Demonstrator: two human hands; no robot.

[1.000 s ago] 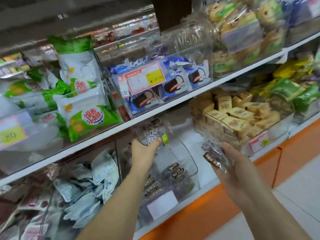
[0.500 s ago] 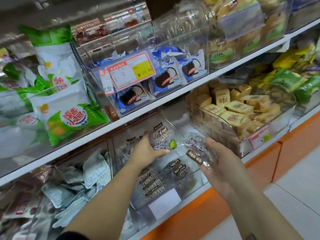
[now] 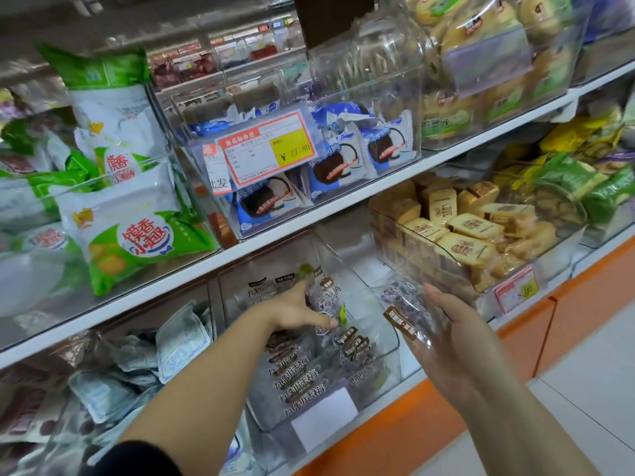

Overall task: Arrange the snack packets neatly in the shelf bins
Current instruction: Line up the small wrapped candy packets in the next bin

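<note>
Inside clear bin, left hand holding packet

Centre bin at 6 o'clock is showing clear hard plastic, glossy, catching reflections. Stacked packets inside are looking like transparent shiny film with black print. Clear packet the left hand is pinching: same crinkly gloss. Brown-label packet the right hand is holding: clear glossy film too. Green bags at 9 o'clock are showing smooth printed film, slight sheen. Grey pouches at 8 are looking matt, crumpled. Price tag at 12 is reading as matt paper. Shelf edge is looking smooth white; material unclear. Orange base panel at 5 is shining. Sleeve at 7: matt black cloth.
</note>
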